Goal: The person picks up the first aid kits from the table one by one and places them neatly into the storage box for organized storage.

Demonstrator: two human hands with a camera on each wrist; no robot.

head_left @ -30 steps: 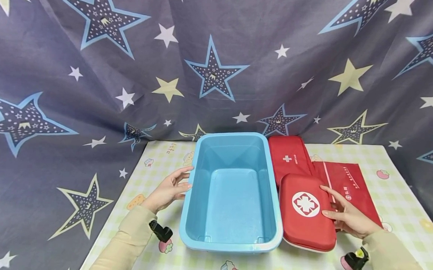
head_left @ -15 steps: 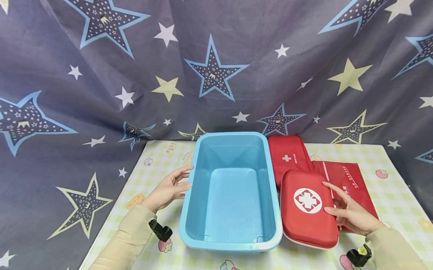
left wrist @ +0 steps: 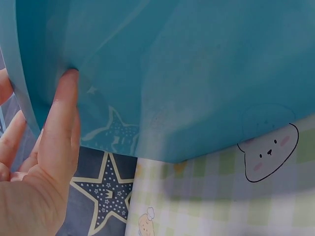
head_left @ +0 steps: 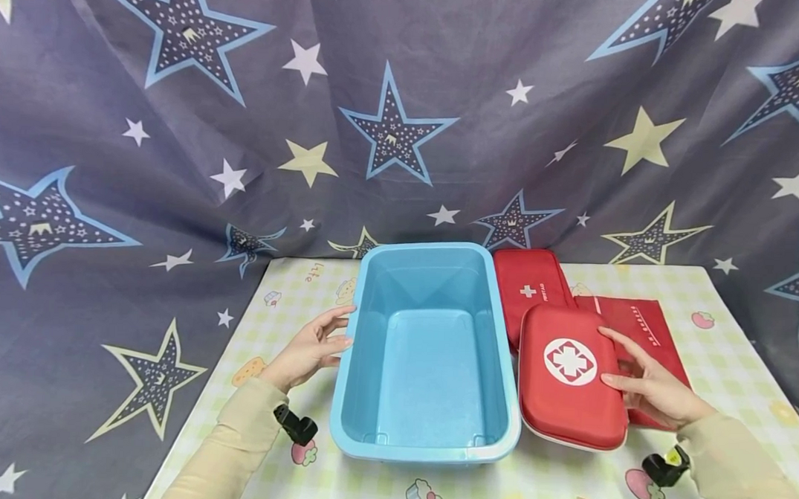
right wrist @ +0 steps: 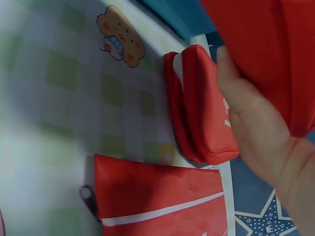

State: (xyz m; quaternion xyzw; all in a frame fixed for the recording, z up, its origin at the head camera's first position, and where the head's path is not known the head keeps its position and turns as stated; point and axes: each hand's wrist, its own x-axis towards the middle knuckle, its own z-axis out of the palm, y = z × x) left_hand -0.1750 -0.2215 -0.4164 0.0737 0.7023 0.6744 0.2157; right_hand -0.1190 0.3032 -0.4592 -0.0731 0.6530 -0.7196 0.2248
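My right hand [head_left: 654,391] grips the right edge of a red hard-shell first aid case [head_left: 566,417] with a white cross emblem. The case is held above the table and tilted, beside the bin's right wall; from the right wrist, the hand [right wrist: 258,128] covers part of its underside [right wrist: 266,59]. My left hand [head_left: 308,350] touches the left rim of a light blue plastic bin [head_left: 424,453] with extended fingers. In the left wrist view, the thumb [left wrist: 61,105] rests against the bin's outer wall [left wrist: 197,73]. Nothing lies inside the bin.
Behind the held case lies a red first aid pouch [head_left: 528,274] with a small white cross, close against the bin. A flat red zip bag [head_left: 653,327] lies to its right. A checkered cloth [head_left: 729,361] covers the table; a starry curtain [head_left: 402,197] hangs behind.
The right hand has raised the first aid case slightly, away from me and a little to the right, over more of the flat bag. The left hand and bin have stayed put.
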